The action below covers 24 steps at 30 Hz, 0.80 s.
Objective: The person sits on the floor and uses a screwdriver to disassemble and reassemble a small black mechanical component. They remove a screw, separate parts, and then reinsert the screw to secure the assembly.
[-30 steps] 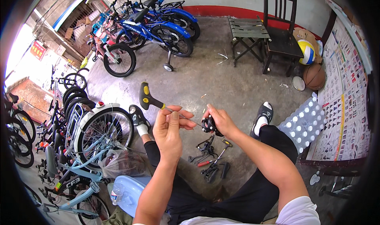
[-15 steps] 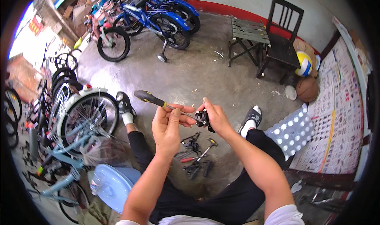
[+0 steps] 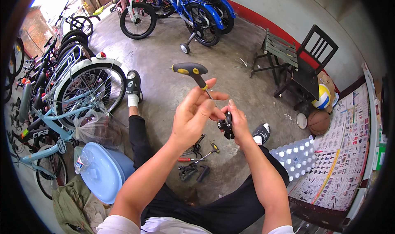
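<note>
Two hands meet at the centre of the frame, above the person's outstretched black-trousered legs. The left hand [image 3: 194,114] has its fingers loosely curled round the thin shaft of a T-handle wrench [image 3: 193,74], thumb and fingertips pinching it lightly rather than clenched; the wrench's black-and-yellow handle sticks up above the hand, toward the upper middle of the frame. The right hand [image 3: 238,125] is closed on a small black part [image 3: 226,127], held between thumb and fingers just right of the left hand, with the wrench's shaft running down toward it. Whether the tip sits in the part I cannot tell.

Below the hands, on the concrete floor [image 3: 164,73] between the legs, lie loose tools [image 3: 196,160], among them a red-handled one and a dark grip-like piece. At lower left a light blue lid [image 3: 101,172] rests beside a clear plastic bag [image 3: 96,129]. A pale blue bicycle [image 3: 61,106] stands at left, with blue bikes [image 3: 193,7] at the top. A dark chair [image 3: 306,69] stands at upper right, with a yellow-and-blue ball [image 3: 321,97] and a brown ball [image 3: 319,122] beside it, and printed sheets [image 3: 345,151] at right.
</note>
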### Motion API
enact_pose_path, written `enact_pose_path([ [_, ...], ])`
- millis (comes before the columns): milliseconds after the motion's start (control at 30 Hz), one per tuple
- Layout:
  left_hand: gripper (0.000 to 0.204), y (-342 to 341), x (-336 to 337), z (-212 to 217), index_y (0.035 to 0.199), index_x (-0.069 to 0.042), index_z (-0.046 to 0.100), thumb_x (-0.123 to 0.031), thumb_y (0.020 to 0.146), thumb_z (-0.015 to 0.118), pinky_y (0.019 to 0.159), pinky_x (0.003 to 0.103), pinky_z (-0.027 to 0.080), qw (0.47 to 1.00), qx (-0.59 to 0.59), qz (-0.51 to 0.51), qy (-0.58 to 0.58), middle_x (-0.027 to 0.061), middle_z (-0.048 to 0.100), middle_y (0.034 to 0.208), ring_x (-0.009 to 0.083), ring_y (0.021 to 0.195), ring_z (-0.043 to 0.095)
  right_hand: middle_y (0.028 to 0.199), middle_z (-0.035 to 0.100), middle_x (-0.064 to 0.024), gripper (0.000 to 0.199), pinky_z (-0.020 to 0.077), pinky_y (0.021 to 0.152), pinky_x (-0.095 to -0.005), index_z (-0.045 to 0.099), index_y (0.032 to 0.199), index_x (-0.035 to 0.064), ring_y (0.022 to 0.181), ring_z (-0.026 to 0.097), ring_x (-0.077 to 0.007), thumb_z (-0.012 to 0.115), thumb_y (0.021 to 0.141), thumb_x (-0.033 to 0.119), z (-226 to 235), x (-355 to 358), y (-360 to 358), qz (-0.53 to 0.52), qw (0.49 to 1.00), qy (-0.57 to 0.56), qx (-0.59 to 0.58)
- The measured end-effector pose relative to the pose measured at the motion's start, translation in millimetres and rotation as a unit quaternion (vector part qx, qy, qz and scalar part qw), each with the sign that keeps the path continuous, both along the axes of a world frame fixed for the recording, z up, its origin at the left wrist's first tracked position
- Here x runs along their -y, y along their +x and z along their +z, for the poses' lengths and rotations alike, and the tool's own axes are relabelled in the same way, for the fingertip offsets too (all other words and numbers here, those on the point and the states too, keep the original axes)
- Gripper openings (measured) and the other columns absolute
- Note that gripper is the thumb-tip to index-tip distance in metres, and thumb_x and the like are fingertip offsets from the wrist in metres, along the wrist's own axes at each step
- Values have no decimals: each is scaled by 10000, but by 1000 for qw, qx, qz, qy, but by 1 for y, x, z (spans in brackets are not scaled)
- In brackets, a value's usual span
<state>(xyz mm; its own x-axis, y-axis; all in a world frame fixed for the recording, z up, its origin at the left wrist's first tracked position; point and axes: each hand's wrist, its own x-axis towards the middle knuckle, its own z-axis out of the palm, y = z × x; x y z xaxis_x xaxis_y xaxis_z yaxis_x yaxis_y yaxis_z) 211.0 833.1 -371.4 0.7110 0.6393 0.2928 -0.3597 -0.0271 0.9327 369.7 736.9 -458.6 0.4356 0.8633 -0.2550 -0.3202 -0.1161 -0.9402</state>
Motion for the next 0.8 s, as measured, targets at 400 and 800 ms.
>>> enact_pose_path([
  [400, 240, -3, -23, 7, 1210, -20, 685, -214, 1070, 666, 654, 262, 541, 987, 48, 24, -154, 199, 755, 1183, 122, 625, 619, 686, 662, -59, 669, 499, 515, -298, 702, 878, 20, 550, 615, -140, 413, 1121, 572, -6, 2, 2, 20, 998, -25, 58],
  [800, 294, 6, 1, -4, 1322, 1, 596, -207, 1115, 585, 731, 307, 557, 984, 5, 0, -176, 120, 764, 1028, 162, 782, 733, 670, 660, -67, 663, 476, 486, -304, 695, 882, 6, 522, 600, -143, 412, 1130, 552, -5, 2, 2, -21, 997, -12, 69],
])
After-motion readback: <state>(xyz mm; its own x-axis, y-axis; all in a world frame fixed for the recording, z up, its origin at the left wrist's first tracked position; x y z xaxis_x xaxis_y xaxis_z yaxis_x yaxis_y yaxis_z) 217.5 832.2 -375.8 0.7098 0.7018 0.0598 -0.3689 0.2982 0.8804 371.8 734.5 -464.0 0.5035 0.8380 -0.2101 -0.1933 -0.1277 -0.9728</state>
